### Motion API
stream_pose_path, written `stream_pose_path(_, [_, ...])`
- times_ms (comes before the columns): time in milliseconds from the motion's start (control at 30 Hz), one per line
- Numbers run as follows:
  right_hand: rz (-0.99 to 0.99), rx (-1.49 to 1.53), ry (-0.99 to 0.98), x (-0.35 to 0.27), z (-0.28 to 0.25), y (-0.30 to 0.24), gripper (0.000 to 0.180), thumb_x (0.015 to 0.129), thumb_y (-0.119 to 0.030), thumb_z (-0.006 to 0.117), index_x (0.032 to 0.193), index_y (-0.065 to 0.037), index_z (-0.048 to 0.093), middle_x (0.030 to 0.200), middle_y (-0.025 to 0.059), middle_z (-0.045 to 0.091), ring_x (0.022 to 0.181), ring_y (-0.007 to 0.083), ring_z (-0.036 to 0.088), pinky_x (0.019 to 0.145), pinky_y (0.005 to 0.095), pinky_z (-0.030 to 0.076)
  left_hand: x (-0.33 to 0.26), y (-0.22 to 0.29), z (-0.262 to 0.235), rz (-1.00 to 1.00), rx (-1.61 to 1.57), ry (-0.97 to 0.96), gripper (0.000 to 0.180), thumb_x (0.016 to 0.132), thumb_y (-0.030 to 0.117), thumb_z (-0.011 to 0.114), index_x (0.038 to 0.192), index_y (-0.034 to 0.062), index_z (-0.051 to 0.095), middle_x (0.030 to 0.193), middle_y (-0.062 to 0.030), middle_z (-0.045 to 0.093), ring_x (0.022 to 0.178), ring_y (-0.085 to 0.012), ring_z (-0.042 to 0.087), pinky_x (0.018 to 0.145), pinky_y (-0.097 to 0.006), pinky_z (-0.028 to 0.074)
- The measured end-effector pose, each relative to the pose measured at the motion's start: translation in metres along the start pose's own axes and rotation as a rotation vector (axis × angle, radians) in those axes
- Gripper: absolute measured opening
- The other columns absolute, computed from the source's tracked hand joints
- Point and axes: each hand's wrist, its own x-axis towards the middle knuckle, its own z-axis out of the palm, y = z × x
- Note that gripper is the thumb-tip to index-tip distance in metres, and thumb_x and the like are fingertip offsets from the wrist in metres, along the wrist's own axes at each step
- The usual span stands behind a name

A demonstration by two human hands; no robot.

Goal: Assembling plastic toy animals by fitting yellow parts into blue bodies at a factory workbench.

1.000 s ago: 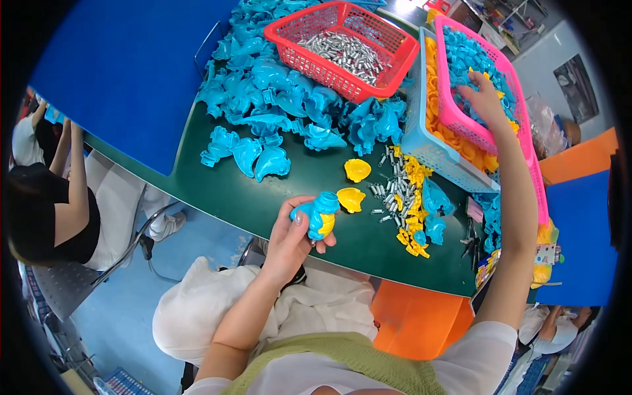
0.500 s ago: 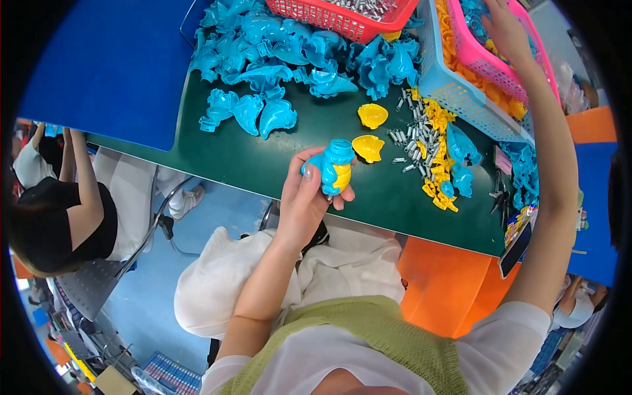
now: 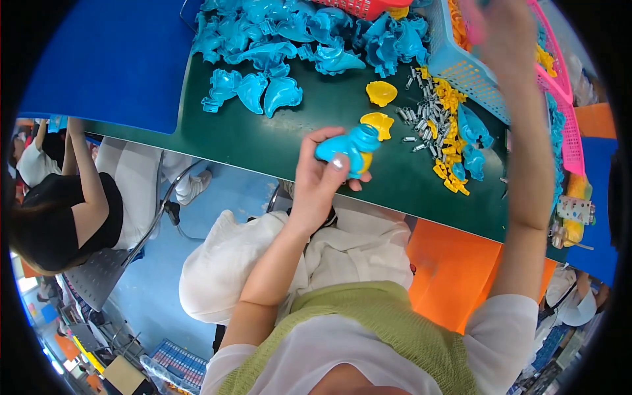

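My left hand (image 3: pixel 320 176) is closed around a blue plastic toy body (image 3: pixel 342 150) with a yellow part on its front, held above the table's near edge. A round blue collar points up and away from the palm. Just beyond it lie two yellow shell pieces (image 3: pixel 381 93). My right hand (image 3: pixel 510 33) is up at the far right, over the light blue basket (image 3: pixel 454 62) and beside the pink basket (image 3: pixel 555 79). Motion smears it, and its fingers cannot be made out. A blurred pink edge shows next to it.
Blue plastic shells (image 3: pixel 263 39) are heaped at the back of the green table (image 3: pixel 257 145). Metal springs (image 3: pixel 424 112) and small yellow parts (image 3: pixel 451 158) lie right of centre. A red basket (image 3: pixel 359 6) stands behind. At left a person (image 3: pixel 72 210) sits beyond a blue panel (image 3: pixel 99 66).
My right arm has swung left and inward from the pink basket. The pink basket now looks shifted and partly covered by the arm. My left hand has tilted the toy body to the right.
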Motion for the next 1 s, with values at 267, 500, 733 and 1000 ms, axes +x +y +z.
stream_pose_path(267, [0.071, -0.028, -0.42, -0.12, 0.068, -0.026, 0.031, 0.076, -0.01, 0.063, 0.105, -0.01, 0.05, 0.107, 0.0059, 0.051, 0.094, 0.0255, 0.055, 0.068, 0.0344, 0.05, -0.003, -0.005, 0.007, 0.011, 0.174, -0.069, 0.044, 0.088, 0.019, 0.056, 0.122, 0.0054, 0.031, 0.106, -0.0137, 0.053, 0.08, -0.0193, 0.059, 0.064, -0.026, 0.049])
stream_pose_path(500, [0.122, 0.1, -0.483, -0.109, 0.055, -0.027, 0.026, 0.079, -0.007, 0.057, 0.105, -0.008, 0.05, 0.109, 0.0071, 0.05, 0.094, 0.0301, 0.055, 0.072, 0.0374, 0.048, -0.005, -0.006, 0.006, 0.039, 0.172, -0.06, 0.045, 0.087, 0.019, 0.057, 0.122, 0.0053, 0.032, 0.11, -0.0131, 0.051, 0.08, -0.0187, 0.059, 0.063, -0.025, 0.048])
stream_pose_path(733, [0.263, 0.316, -0.615, -0.112, 0.03, -0.027, 0.021, 0.079, -0.002, 0.054, 0.1, -0.005, 0.055, 0.111, 0.0067, 0.056, 0.096, 0.0262, 0.057, 0.077, 0.0308, 0.046, -0.004, -0.007, 0.004, 0.043, 0.187, -0.058, 0.045, 0.087, 0.02, 0.058, 0.121, 0.0052, 0.032, 0.111, -0.0121, 0.052, 0.08, -0.0182, 0.059, 0.063, -0.024, 0.048])
stream_pose_path(1000, [0.461, 0.554, -0.392, -0.104, 0.003, -0.024, 0.029, 0.08, 0.007, 0.046, 0.102, -0.002, 0.061, 0.103, 0.0078, 0.059, 0.094, 0.0157, 0.056, 0.08, 0.0249, 0.043, -0.003, -0.008, 0.006, 0.046, 0.199, -0.063, 0.047, 0.087, 0.021, 0.059, 0.122, 0.0051, 0.032, 0.111, -0.0128, 0.052, 0.08, -0.0185, 0.059, 0.063, -0.024, 0.048])
